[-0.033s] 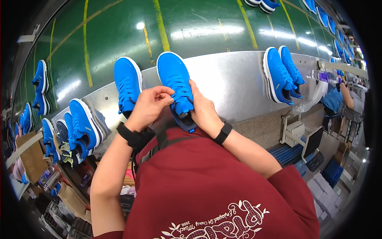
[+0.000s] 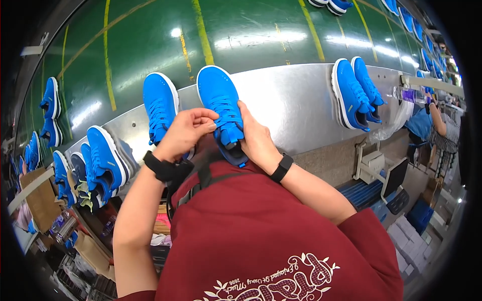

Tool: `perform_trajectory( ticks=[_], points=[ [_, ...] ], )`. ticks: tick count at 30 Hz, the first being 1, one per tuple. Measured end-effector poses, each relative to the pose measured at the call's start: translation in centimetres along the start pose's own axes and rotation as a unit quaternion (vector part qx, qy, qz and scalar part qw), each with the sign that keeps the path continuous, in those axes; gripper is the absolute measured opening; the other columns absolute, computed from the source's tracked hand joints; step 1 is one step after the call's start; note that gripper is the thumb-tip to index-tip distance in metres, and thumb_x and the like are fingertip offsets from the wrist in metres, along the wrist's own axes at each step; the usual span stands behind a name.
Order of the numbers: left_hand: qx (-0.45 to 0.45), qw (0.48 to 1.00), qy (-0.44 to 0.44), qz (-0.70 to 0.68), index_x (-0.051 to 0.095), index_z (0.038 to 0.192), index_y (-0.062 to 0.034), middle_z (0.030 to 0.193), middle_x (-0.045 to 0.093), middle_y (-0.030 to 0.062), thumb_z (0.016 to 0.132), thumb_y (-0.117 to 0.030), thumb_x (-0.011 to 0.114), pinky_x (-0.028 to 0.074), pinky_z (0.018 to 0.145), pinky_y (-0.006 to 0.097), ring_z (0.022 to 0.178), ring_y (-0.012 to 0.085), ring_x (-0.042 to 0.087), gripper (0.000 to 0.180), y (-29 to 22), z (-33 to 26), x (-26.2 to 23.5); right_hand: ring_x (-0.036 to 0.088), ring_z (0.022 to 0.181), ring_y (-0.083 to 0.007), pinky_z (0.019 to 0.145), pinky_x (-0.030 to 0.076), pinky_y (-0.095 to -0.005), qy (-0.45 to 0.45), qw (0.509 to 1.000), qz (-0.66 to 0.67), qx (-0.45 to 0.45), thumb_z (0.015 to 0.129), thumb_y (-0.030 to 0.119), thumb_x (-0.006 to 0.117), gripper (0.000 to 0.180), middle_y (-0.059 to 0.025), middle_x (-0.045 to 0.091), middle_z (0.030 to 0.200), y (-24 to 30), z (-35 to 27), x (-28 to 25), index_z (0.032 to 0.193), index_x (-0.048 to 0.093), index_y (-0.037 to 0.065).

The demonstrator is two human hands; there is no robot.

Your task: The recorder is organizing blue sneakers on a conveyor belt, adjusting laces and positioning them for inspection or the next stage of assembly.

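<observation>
Shoe [image 2: 220, 103] against right hand [image 2: 258, 143] shows dark lining [image 2: 230, 153] inside

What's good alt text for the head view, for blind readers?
A person's right hand holds a blue sneaker while the left hand is at its laces. More blue shoes stand to both sides along a metal ledge.

White lettering [image 2: 317, 271] on maroon shirt [image 2: 281, 215]; small marking [image 2: 111, 163] on blue shoe [image 2: 102, 148].

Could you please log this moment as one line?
left hand: at laces | right hand: against blue shoe | another shoe: left of it
</observation>
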State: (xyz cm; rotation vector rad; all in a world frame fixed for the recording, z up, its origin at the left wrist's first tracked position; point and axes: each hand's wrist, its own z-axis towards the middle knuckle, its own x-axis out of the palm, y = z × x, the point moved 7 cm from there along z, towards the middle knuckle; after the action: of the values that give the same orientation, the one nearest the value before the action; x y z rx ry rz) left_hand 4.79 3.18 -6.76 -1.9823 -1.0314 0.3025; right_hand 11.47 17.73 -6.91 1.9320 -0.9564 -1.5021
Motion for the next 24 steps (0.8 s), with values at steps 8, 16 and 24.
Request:
perform_trajectory(
  ticks=[8,16,24],
  points=[
    [-0.07,0.976,0.162,-0.129,0.059,0.106,0.0,0.09,0.061,-0.0016,0.085,-0.01,0.069,0.046,0.073,0.02,0.08,0.0059,0.058,0.026,0.3,1.1,-0.5,0.057,0.102,-0.0465,0.085,0.05,-0.0491,-0.007,1.0,0.012,-0.008,0.078,-0.006,0.054,0.07,-0.0262,0.046,0.133,-0.5,0.1,0.1,0.141,0.024,0.0],
    [0.285,0.833,-0.112,0.46,0.05,0.131,-0.0046,0.134,0.049,0.0165,0.079,-0.022,0.07,0.039,0.1,0.041,0.125,0.036,0.045,0.058,-5.9,-3.3,2.0,0.055,0.107,-0.0459,0.088,0.049,-0.0487,-0.004,1.0,0.016,-0.001,0.076,-0.008,0.053,0.072,-0.0266,0.044,0.134,-0.3,0.6,-0.2,0.141,0.023,-0.001],
    [0.238,0.862,-0.085,0.439,0.03,0.143,-0.0024,0.149,0.029,0.0212,0.071,-0.03,0.079,0.034,0.108,0.045,0.137,0.0391,0.03,0.091,-2.1,-3.7,4.0,0.055,0.107,-0.046,0.086,0.05,-0.0484,0.007,0.999,0.018,0.031,0.076,-0.008,0.055,0.077,-0.027,0.044,0.133,-0.4,0.7,-0.1,0.144,0.021,0.003]
  ],
)
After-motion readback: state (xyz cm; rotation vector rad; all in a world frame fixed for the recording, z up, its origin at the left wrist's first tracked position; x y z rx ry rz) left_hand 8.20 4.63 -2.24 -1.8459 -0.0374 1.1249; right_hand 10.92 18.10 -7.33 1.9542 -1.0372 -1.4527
